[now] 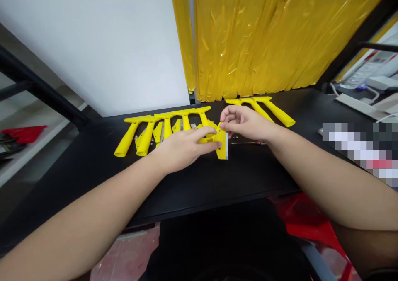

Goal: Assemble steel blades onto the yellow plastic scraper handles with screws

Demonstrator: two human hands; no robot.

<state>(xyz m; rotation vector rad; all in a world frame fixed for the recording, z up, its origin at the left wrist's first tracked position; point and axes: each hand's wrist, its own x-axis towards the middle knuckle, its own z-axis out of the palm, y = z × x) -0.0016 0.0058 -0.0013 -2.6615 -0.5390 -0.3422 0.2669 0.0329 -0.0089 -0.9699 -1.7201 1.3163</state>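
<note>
A yellow scraper point(222, 148) with a metal blade along its right edge is gripped in my left hand point(183, 146), the fingers closed round its handle. My right hand point(241, 121) is pinched at the upper corner of the scraper head; whatever sits between thumb and fingertip is too small to make out. Behind my left hand several yellow T-shaped handles point(126, 142) lie in a row. Smaller yellow blade pieces point(142, 141) lie between them, partly hidden. Small metal bits, perhaps screws point(235, 137), are scattered nearby. A thin screwdriver point(259, 142) lies below my right wrist.
More yellow handles point(281, 113) rest on the black table point(199, 190) to the right. A white panel point(93, 44) and a yellow plastic curtain point(264, 40) stand behind the table. A white power strip point(354, 106) lies at the right. Black frame bars point(52, 98) rise on the left.
</note>
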